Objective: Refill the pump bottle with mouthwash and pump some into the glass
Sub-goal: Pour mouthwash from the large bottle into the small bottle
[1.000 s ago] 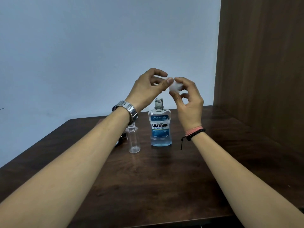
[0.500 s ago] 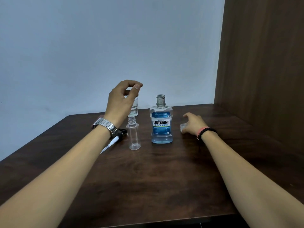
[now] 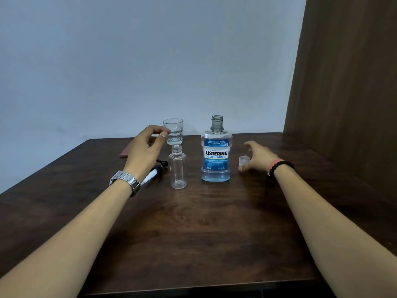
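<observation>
Right hand (image 3: 258, 157), fingers apart, beside cap (image 3: 243, 160) at mid-right, parked clear for pouring | left hand (image 3: 146, 150) loosely curled, empty, near glass (image 3: 173, 132) | mouthwash bottle (image 3: 216, 155) uncapped, pump bottle (image 3: 177, 168) open on desk (image 3: 204, 233)

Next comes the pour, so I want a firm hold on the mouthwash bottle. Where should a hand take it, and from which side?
Grip the mouthwash bottle round its labelled body, below the narrow open neck, coming in from its right, where the right hand is nearest. It stands upright, uncapped, with the pump bottle close on its left, so that side is probably tighter.
</observation>
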